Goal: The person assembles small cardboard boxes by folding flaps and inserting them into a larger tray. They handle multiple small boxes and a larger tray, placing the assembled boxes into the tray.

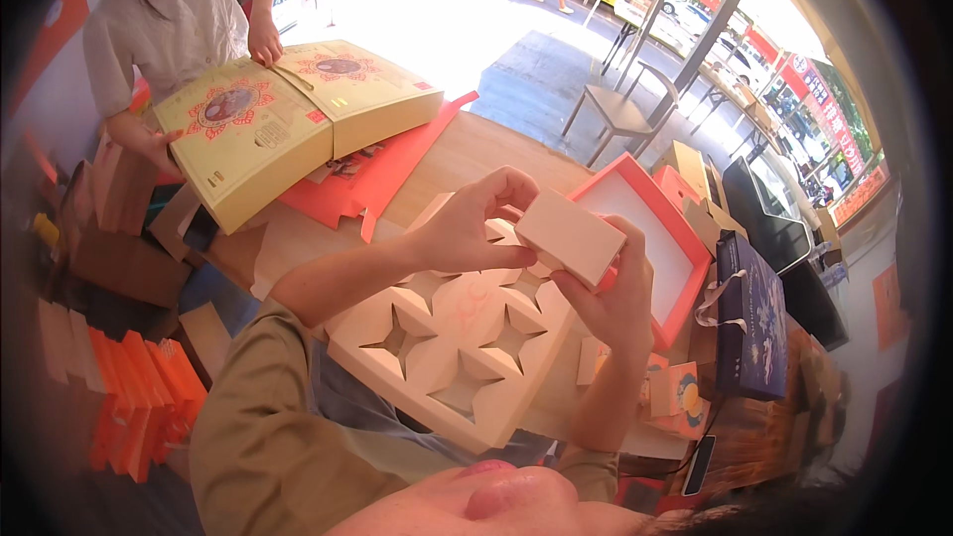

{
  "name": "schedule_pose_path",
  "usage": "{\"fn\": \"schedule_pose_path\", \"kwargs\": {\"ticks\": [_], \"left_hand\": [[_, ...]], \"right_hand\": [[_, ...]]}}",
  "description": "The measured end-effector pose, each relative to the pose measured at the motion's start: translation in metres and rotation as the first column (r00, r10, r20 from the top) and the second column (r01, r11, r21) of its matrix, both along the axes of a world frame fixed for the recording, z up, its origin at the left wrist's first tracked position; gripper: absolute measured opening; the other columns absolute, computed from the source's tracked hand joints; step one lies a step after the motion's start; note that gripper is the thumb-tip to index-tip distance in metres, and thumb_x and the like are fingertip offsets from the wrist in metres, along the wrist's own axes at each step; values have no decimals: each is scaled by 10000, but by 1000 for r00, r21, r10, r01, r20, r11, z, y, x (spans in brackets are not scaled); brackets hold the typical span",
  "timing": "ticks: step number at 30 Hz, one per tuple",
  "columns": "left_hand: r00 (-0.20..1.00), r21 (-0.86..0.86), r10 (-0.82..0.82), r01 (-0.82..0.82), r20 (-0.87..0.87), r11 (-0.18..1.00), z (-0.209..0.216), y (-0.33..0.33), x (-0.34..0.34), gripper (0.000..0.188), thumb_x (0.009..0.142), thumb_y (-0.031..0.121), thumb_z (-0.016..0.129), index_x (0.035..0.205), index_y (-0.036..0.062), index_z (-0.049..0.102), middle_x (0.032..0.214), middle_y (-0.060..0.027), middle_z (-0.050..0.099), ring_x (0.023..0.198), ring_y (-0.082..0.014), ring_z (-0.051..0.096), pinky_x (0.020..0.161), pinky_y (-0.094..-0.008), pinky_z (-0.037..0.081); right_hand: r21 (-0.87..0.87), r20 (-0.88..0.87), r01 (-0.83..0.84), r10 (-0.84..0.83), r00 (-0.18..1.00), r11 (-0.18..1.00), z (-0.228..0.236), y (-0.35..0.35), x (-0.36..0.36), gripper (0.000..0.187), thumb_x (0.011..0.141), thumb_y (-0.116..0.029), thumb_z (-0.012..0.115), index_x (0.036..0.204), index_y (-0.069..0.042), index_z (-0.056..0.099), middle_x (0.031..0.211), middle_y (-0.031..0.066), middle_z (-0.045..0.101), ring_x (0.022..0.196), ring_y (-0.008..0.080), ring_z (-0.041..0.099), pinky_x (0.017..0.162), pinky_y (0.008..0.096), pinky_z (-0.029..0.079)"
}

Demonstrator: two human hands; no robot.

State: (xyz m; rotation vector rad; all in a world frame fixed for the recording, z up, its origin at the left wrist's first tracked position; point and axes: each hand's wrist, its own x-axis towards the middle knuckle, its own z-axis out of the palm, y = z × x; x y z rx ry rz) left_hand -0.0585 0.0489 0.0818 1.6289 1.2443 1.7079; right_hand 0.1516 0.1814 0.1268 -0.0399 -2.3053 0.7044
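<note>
One beige box (573, 236) looks formed, clamped by left hand (475, 221) and right hand (617, 306) fingers; visible star cutouts (511, 337) in tray (449, 337) look unfilled.

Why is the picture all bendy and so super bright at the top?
In the head view, the fisheye lens bends things toward the dark rim; near the head view's top, strong daylight washes out the ground; in the head view's middle, the left hand, right hand and small box look fairly clear.
</note>
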Motion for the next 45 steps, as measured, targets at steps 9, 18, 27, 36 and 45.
{"fn": "schedule_pose_path", "kwargs": {"ticks": [9, 18, 27, 36, 45], "left_hand": [[978, 172, 8, 29, -210, 985, 6, -6, 0, 630, 796, 140, 897, 1328, 65, 567, 1299, -82, 619, 1205, -191, 619, 1035, -401, 511], [942, 290, 193, -110, -275, 951, 10, -8, -2, 670, 770, 175, 932, 1342, 86, 596, 1257, -84, 654, 1146, -229, 673, 966, -399, 562], [922, 295, 240, -148, -305, 944, 12, -9, -1, 638, 791, 165, 923, 1346, 71, 622, 1232, -98, 661, 1121, -236, 670, 915, -381, 577], [927, 331, 241, -141, -286, 933, 10, -6, -3, 624, 807, 124, 903, 1361, 35, 630, 1234, -121, 662, 1106, -253, 673, 909, -372, 563], [917, 294, 198, -94, -346, 951, 9, -6, -1, 629, 840, 122, 877, 1401, 19, 609, 1249, -126, 657, 1131, -268, 662, 946, -380, 545]], "right_hand": [[-106, -16, -206, 205, 979, 973, -8, -6, -8, 695, 812, -94, 848, 1373, -11, 447, 1213, 137, 685, 1079, 264, 712, 890, 395, 572], [-48, -124, -56, 49, 991, 997, -13, -3, -13, 746, 761, -133, 938, 1339, -42, 475, 1231, 145, 657, 1069, 266, 707, 873, 406, 596], [69, -217, 169, -150, 964, 983, -3, -5, -13, 718, 680, -198, 1000, 1234, -58, 564, 1195, 131, 640, 1024, 264, 703, 834, 394, 619], [35, -166, 152, -144, 976, 988, 1, -4, -10, 680, 686, -202, 978, 1237, -38, 615, 1150, 130, 659, 1040, 290, 697, 846, 396, 614], [-143, 35, 161, -157, 987, 977, -1, 1, -3, 609, 676, -208, 985, 1086, -56, 562, 1132, 91, 662, 1044, 225, 707, 837, 386, 647]]}}
